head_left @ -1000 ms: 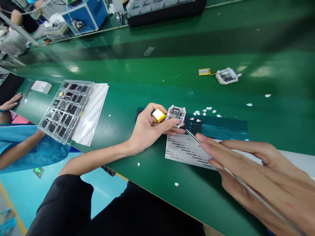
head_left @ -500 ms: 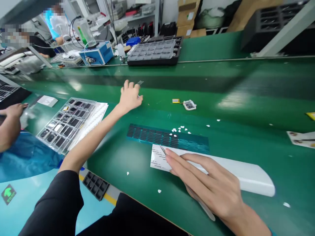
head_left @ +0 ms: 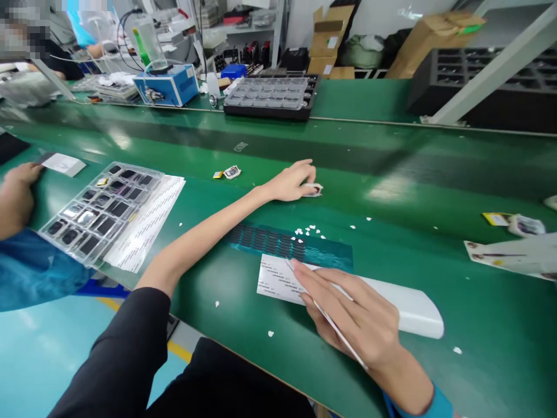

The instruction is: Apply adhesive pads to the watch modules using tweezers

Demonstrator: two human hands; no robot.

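Note:
My left hand [head_left: 292, 181] reaches to the middle of the green bench, its fingers closed on a small white device [head_left: 314, 190] that they partly cover. My right hand [head_left: 354, 313] grips metal tweezers [head_left: 339, 334], their tips over a printed white sheet [head_left: 278, 280]. That sheet's white part [head_left: 418, 310] runs out to the right beyond the hand. Just behind it lies a teal strip [head_left: 328, 252] with rows of dark pieces and small white bits on it. Farther left rests another small device [head_left: 232, 172] with a yellow battery [head_left: 218, 174].
A clear compartment tray [head_left: 102, 212] lies on printed sheets [head_left: 145, 223] at the left, near another person's hand [head_left: 17, 188]. Behind stand a blue box [head_left: 167, 86] and a black tray [head_left: 270, 110]. At the right, another device [head_left: 526, 225] sits near a metal bracket [head_left: 509, 255].
My left hand has moved right and closed on a white device. A device with a yellow battery now appears farther left. The view has shifted, and my right hand still holds the tweezers.

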